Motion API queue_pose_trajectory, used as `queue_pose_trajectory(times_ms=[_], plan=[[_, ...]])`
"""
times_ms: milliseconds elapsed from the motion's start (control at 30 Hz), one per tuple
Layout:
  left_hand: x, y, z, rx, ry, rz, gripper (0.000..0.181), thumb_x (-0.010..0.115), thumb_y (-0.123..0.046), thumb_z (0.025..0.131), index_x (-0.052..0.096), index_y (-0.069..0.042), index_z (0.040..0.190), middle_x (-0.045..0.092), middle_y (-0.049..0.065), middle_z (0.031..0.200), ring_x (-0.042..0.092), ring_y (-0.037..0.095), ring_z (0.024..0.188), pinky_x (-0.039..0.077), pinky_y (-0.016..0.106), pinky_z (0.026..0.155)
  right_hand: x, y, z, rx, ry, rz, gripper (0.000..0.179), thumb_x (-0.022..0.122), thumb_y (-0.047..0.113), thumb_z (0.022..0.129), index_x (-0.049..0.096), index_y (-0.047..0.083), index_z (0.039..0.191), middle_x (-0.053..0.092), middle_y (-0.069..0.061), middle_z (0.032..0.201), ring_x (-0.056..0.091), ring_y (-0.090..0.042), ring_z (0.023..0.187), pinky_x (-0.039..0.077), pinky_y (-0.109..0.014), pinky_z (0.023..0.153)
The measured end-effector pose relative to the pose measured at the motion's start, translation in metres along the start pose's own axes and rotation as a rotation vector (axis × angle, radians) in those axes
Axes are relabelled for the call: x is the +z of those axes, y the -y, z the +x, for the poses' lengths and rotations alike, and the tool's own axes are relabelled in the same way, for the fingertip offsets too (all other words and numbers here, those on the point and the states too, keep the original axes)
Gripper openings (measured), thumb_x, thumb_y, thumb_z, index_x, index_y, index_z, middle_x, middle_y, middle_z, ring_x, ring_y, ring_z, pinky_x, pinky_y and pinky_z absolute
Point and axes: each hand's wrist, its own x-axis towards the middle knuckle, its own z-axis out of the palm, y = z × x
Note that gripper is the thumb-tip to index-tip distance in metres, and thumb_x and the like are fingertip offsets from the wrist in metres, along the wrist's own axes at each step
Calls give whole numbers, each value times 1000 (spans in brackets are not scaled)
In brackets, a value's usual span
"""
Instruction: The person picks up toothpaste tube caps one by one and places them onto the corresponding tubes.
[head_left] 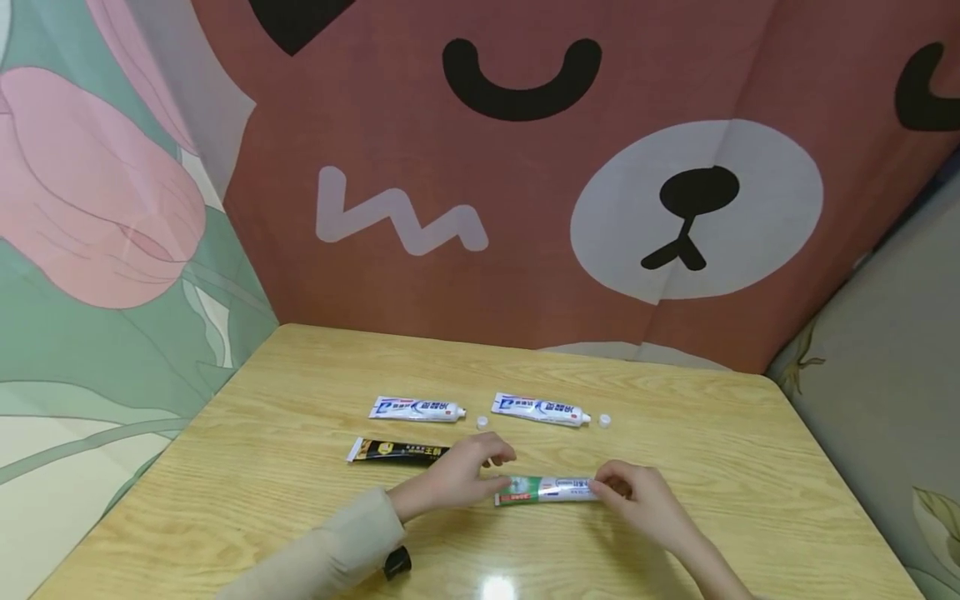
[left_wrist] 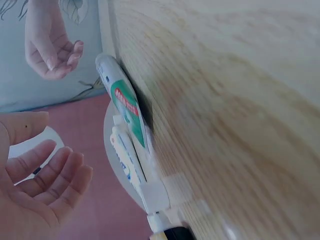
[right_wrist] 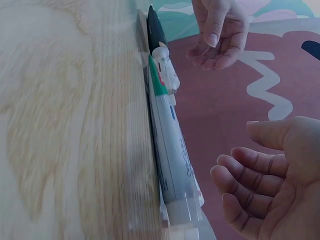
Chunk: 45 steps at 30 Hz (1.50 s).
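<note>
A green-and-white toothpaste tube (head_left: pixel 551 489) lies on the table between the two hands, its green end to the left. My left hand (head_left: pixel 468 471) is over that green end, and in the left wrist view its palm and loosely bent fingers (left_wrist: pixel 70 185) hold nothing. By the tube's other end is my right hand (head_left: pixel 637 500), its fingertips overlapping the tube in the head view. The right wrist view shows those fingers (right_wrist: pixel 250 185) loosely curved, apart from the tube. A black toothpaste tube (head_left: pixel 397 452) lies partly hidden behind the left hand.
Two white-and-blue toothpaste tubes (head_left: pixel 417 409), (head_left: pixel 542 410) lie farther back, uncapped, each with a small white cap (head_left: pixel 482 422), (head_left: pixel 604 421) beside its nozzle. A black cap (head_left: pixel 397 562) is by the left sleeve (head_left: pixel 330 542). Printed cloth (head_left: pixel 420 292) hangs behind the wooden table (head_left: pixel 300 375).
</note>
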Motion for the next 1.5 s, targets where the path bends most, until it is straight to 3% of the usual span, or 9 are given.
queue_pose_trajectory(times_ms=[167,467,700,1000,1267,1500], plan=[[-4,4,-8,14,-13,-26,26,67,-10,81,61,-1,105,62,9,97,57,15,86,46,23,77,4,4,2,-40,4,51,8,62,15,86,63,9,82,58,5,67,45,-1,56,40,-21,48],[-14,8,-22,3,-37,-26,25,66,-13,83,61,-2,105,61,8,99,57,16,87,47,25,76,10,12,8,-24,20,90,10,62,18,87,63,10,82,59,3,70,47,-1,59,42,-21,51],[-20,15,-31,-4,-55,-81,23,66,-9,82,61,-3,104,61,9,96,58,23,85,50,29,73,15,17,13,-35,50,141,16,61,20,88,64,5,86,63,-2,77,52,-3,64,45,-22,56],[-26,28,-45,35,-111,-31,25,68,-7,81,61,-1,104,61,9,96,58,22,82,50,29,72,25,23,18,-76,62,171,14,61,19,88,64,6,88,64,-4,78,53,-4,65,46,-23,56],[-32,36,-56,2,-136,-1,25,69,-7,79,61,-2,103,60,6,94,56,18,81,49,26,71,35,26,25,-75,93,193,19,61,21,88,64,3,91,64,-2,79,54,-5,65,47,-22,57],[-38,43,-61,-13,-178,25,27,70,-5,78,62,-1,102,61,8,97,57,19,84,49,30,73,45,28,36,-121,111,198,19,59,20,89,64,2,93,64,-4,79,54,-6,66,47,-22,58]])
